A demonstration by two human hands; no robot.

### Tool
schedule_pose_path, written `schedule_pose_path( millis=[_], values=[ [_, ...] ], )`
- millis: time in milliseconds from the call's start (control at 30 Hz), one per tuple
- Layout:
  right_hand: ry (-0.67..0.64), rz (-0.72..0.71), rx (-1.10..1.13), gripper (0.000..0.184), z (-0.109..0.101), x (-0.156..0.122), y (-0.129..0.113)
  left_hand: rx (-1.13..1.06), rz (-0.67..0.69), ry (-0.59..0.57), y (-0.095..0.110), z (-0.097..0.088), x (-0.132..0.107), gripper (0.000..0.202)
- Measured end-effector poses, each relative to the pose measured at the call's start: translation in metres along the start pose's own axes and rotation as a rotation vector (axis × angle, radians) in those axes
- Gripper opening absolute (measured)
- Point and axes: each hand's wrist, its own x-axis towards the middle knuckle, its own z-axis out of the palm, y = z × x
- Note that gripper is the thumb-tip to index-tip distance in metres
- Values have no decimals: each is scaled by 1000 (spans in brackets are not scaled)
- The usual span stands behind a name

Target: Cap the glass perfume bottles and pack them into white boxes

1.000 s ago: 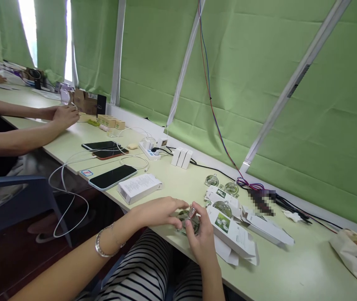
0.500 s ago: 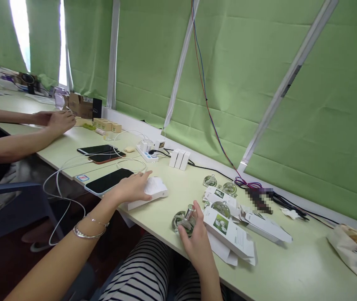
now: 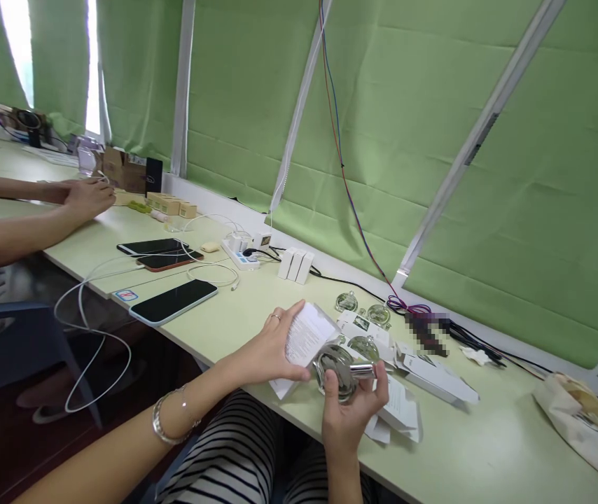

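In the head view, my left hand (image 3: 267, 350) is closed around a white printed carton (image 3: 307, 332), tilted up over the table with its end turned to the right. My right hand (image 3: 350, 416) grips a round clear glass bottle (image 3: 335, 365) with a silver cap, between thumb and fingers. The bottle is right by the carton's end; whether it touches cannot be made out. Behind and under my hands lie more white cartons (image 3: 433, 378), some with flaps open. One glass bottle (image 3: 365, 347) rests among them, and two more bottles (image 3: 379, 315) stand just beyond.
Phones (image 3: 174, 302) and white charging cables lie to the left, near a power strip (image 3: 240, 257). Small white boxes (image 3: 295, 266) stand by the wall. A cloth pouch (image 3: 566, 413) lies far right. At far left, another person's hands (image 3: 89, 199) work over the table.
My left hand has lifted the carton from beside the phone and carried it right. My right hand has raised the bottle off the table and tipped it, cap pointing right. The view shifted slightly.
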Motion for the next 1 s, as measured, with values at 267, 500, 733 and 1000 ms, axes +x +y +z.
schedule_pose_path(
  millis=[267, 500, 733, 1000],
  values=[
    [160, 24, -1, 64, -1, 5, -13, -424, 102, 165, -9, 19, -1, 92],
    [120, -64, 26, 60, -3, 3, -10, -335, 427, 259, -7, 28, -3, 45],
    [195, -59, 8, 59, -2, 4, -16, -266, 448, 265, -6, 18, -3, 39],
    [200, -47, 12, 62, -3, 1, -14, -61, 403, 159, 4, 2, -7, 29]
  ],
)
